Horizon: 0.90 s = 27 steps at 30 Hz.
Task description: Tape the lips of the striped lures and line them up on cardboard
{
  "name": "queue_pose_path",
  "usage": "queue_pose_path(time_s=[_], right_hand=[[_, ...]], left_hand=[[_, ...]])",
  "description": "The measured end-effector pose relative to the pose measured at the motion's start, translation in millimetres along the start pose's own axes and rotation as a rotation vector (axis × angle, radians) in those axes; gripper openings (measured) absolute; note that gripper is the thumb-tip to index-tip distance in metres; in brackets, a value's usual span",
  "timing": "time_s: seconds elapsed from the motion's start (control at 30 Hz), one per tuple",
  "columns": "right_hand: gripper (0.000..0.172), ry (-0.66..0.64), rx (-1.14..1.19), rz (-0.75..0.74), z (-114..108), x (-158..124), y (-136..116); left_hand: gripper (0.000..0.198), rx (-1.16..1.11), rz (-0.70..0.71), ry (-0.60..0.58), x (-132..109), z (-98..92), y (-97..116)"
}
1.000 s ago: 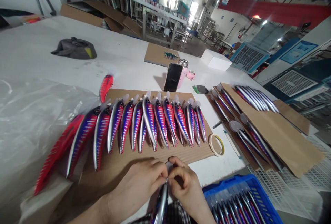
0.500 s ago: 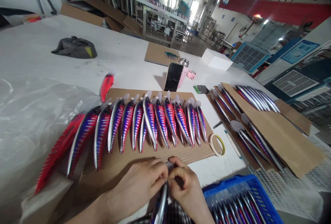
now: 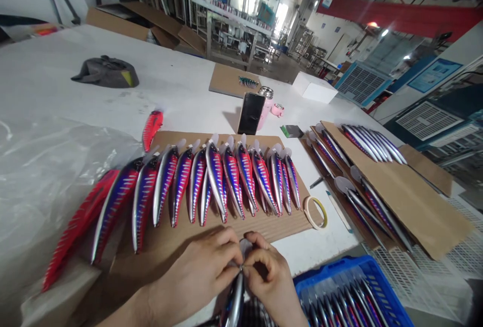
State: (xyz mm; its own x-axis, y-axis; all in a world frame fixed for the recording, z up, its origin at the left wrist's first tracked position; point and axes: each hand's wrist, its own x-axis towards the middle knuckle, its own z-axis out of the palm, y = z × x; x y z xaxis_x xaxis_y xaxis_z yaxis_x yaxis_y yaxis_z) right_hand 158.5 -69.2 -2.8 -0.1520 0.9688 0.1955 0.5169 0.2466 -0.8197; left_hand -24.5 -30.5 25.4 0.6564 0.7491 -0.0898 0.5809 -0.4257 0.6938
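Observation:
A silver fishing lure (image 3: 235, 301) with a clear diving lip points down toward my lap, below the near edge of the cardboard. My left hand (image 3: 199, 269) and my right hand (image 3: 272, 272) meet at its lip end. Thumb and forefinger of each are pinched close together there; any small part between the fingertips is too small to make out. Beyond my hands, a row of purple, red and silver lures (image 3: 196, 186) lies on a cardboard sheet (image 3: 169, 239), lips facing away from me. A red lure (image 3: 81, 226) ends the row at the left.
A tape roll (image 3: 316, 212) lies right of the cardboard. A blue crate (image 3: 381, 287) of lures stands at lower right, below stacked cardboard (image 3: 400, 181) with more lures. Plastic sheeting (image 3: 56, 166) covers the left side. A phone (image 3: 251, 113) stands before a pink bottle (image 3: 266, 105).
The camera view has shifted slightly. Both hands stay at the lip end of the lure, with hardly any change in their grip.

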Motion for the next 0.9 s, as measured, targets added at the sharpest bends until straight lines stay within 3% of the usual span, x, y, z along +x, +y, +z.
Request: queue_pose_path(time_s=[0.17, 0.27, 0.4, 0.53, 0.7, 0.9], right_hand=[[0.02, 0.013, -0.008, 0.052, -3, -2, 5], [0.036, -0.059, -0.021, 0.038, -7, -2, 6], [0.01, -0.081, 0.017, 0.039, -9, 0, 4], [0.005, -0.076, 0.084, 0.046, -10, -1, 3], [0.019, -0.137, 0.145, 0.024, -16, 0, 4], [0.014, -0.131, 0.203, 0.071, -12, 6, -1]], left_hand=[[0.013, 0.059, 0.007, 0.029, 0, 4.5, 3], [0.014, 0.101, 0.016, 0.042, 1, 6.4, 3], [0.015, 0.131, 0.027, 0.048, 1, 7.6, 3], [0.015, 0.126, 0.023, 0.068, 1, 7.1, 3], [0.016, 0.098, 0.005, 0.039, 2, 3.2, 5], [0.016, 0.101, -0.012, 0.031, 0, 3.4, 6]])
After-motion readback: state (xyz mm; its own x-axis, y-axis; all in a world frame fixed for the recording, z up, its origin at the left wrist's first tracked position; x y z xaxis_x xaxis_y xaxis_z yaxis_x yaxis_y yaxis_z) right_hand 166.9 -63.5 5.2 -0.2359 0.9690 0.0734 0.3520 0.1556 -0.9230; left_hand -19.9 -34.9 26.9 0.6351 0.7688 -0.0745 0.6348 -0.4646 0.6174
